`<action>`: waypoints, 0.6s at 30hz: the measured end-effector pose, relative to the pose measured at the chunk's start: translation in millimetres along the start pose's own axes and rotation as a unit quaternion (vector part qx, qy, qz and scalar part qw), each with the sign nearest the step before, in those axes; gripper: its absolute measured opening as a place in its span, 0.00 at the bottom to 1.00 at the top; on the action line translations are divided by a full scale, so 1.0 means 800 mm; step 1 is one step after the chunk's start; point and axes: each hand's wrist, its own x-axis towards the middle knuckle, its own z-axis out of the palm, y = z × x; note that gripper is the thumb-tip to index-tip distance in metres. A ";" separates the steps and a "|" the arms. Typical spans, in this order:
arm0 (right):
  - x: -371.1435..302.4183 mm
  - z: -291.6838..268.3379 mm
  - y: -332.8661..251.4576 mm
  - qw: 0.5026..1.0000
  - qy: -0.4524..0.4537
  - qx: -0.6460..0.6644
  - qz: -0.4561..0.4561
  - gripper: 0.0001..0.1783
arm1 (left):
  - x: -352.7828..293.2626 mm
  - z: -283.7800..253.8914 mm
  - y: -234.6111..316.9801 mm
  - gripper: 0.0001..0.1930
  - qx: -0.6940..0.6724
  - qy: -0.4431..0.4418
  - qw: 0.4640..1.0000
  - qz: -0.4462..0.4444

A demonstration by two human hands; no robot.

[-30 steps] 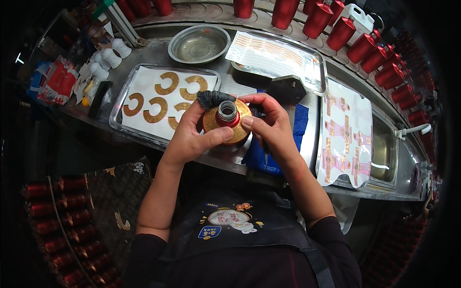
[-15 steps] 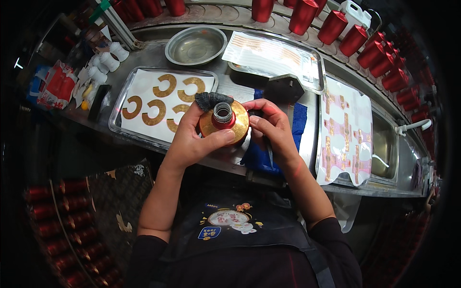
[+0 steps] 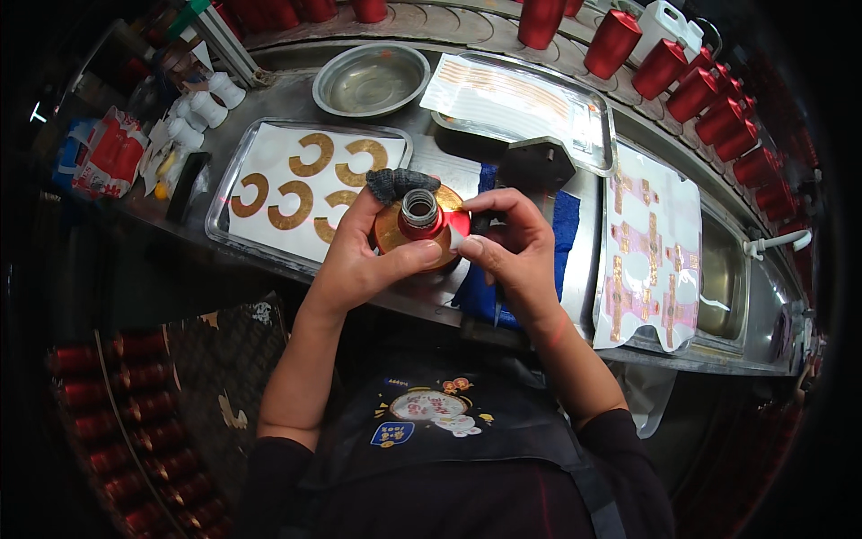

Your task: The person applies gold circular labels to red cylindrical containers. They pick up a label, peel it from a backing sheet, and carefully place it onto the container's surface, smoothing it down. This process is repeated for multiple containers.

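Observation:
A red bottle (image 3: 419, 211), its threaded neck uncapped and facing up, is gripped in my left hand (image 3: 359, 260). A dark knitted cover (image 3: 400, 183) wraps one left finger, and the left thumb presses on the bottle's shoulder. Around the neck lies a gold C-shaped label (image 3: 390, 232). My right hand (image 3: 523, 256) is closed at the label's right end, thumb and forefinger at its edge. Bare red shoulder shows there, with a small pale piece beside the right thumb. Something dark sits behind the right fingers, mostly hidden.
Left, a metal tray (image 3: 220, 235) holds a white sheet of gold C-shaped labels. Behind are a metal bowl (image 3: 373, 81) and a striped sheet (image 3: 498, 94). A black stand (image 3: 537, 166) and blue cloth (image 3: 561, 225) lie close. Right are a label sheet (image 3: 646, 260) and sink (image 3: 723, 269); red bottles (image 3: 660, 70) line the conveyor.
The right fingers have shifted to the label's right end, where red shoulder now shows. A thin pointed tool below my right hand is out of sight. The left hand keeps its grip.

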 end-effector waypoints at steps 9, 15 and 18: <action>0.001 0.010 -0.011 0.994 0.028 -0.087 -0.058 0.08 | -0.009 -0.009 0.000 0.35 -0.007 -0.014 0.999 0.029; 0.006 0.014 -0.021 0.999 0.023 -0.034 -0.003 0.04 | -0.012 -0.002 -0.002 0.32 0.035 0.017 0.999 0.028; 0.010 0.012 -0.020 0.999 0.021 -0.047 0.010 0.04 | -0.012 0.003 -0.005 0.30 0.054 0.032 0.997 0.043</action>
